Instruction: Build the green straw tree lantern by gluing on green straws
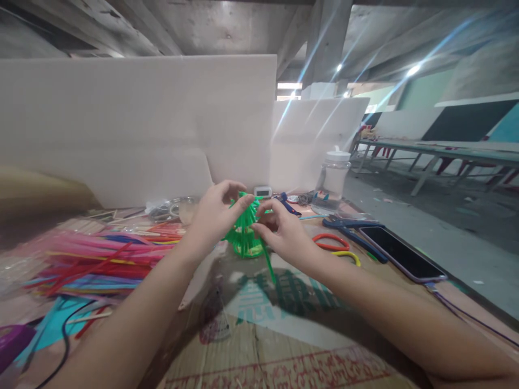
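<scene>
Two bare hands meet over the middle of a cluttered table (405, 227). The left hand (213, 216) and right hand (284, 232) both pinch a green straw bundle (243, 232) with narrow fingertips. Coloured straws (101, 254) lie towards the left edge, a phone (401, 254) near the right edge.

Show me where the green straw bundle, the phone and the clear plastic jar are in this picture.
green straw bundle (244, 232): head view, on the middle of the straws between the hands.
phone (401, 254): head view, on its dark screen.
clear plastic jar (333, 181): head view, on its clear wall below the white lid.
</scene>
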`<state>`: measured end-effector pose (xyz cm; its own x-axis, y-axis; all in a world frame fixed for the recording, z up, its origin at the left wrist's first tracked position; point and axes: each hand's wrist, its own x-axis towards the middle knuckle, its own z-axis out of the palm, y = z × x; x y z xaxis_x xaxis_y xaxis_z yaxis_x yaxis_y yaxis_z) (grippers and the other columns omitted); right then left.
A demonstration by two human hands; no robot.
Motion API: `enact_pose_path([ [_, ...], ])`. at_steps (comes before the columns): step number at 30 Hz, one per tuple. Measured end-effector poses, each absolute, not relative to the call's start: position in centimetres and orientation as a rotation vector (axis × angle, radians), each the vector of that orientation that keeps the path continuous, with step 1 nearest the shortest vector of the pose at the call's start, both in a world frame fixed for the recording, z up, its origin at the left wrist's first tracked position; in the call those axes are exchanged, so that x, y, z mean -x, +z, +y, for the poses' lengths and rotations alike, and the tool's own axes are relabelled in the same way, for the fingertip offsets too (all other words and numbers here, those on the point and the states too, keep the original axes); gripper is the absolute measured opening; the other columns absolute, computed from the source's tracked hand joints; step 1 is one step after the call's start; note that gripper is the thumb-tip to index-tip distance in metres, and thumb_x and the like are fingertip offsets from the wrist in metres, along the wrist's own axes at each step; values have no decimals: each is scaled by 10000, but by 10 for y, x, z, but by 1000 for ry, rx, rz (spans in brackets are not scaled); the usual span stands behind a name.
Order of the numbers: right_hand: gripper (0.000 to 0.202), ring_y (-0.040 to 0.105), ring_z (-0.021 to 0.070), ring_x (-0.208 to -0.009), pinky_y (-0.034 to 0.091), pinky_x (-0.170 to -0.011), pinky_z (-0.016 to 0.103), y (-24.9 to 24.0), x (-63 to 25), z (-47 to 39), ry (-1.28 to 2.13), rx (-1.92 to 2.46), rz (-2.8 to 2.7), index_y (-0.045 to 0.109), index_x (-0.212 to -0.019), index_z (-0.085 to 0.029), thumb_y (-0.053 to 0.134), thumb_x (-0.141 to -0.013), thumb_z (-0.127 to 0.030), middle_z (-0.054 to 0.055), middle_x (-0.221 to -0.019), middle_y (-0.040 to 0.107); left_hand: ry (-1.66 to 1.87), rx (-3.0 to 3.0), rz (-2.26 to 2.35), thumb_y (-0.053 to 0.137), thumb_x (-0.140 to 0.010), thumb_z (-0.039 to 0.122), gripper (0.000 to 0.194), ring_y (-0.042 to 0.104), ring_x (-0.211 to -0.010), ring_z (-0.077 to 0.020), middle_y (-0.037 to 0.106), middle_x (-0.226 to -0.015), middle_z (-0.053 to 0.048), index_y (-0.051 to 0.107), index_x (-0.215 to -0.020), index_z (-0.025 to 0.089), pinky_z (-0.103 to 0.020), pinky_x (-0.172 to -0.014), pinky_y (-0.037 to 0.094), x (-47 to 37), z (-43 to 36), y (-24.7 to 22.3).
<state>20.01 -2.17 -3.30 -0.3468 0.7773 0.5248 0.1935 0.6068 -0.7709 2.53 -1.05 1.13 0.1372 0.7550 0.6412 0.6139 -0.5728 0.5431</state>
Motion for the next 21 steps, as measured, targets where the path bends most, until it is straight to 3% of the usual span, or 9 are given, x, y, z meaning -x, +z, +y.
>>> enact_pose_path([
  [6,152,585,141,-640,435,-608,267,-34,-198,-24,737,759,-1908,423,-952,-245,556,-881,-266,-45,-696,568,1238,-2255,1296,539,-884,499,369,596,-776,-200,671,-778,-20,693,-792,176,-299,-710,427,-31,-16,9],
  [11,147,533,126,-608,398,-582,250,-13,-214,-17,538,853,-1936,500,-880,-219,581,-878,-342,-29,-691,574,1358,-1969,1100,510,-895,466,344,604,-743,-174,664,-790,-21,671,-950,166,-279,-696,460,-22,-11,14],
  [15,360,572,165,-661,388,-608,272,8,-265,17,217,1348,-1933,611,-743,-186,515,-910,-490,28,-676,634,1480,-1998,1366,458,-897,468,366,570,-690,-172,664,-827,-26,662,-1023,192,-281,-625,428,-3,-2,21],
  [18,329,644,225,-791,433,-681,293,-1,-302,51,198,1646,-1981,701,-833,-157,561,-896,-448,99,-838,722,1310,-2136,1719,508,-852,566,441,598,-762,-221,688,-813,-36,695,-1003,197,-311,-669,415,3,3,21],
  [21,312,667,266,-962,465,-793,304,-26,-317,82,256,1684,-2009,718,-1039,-137,629,-866,-382,141,-1063,733,1145,-2182,1758,517,-829,626,506,630,-843,-253,728,-920,-51,693,-1060,212,-324,-715,426,-1,6,15],
])
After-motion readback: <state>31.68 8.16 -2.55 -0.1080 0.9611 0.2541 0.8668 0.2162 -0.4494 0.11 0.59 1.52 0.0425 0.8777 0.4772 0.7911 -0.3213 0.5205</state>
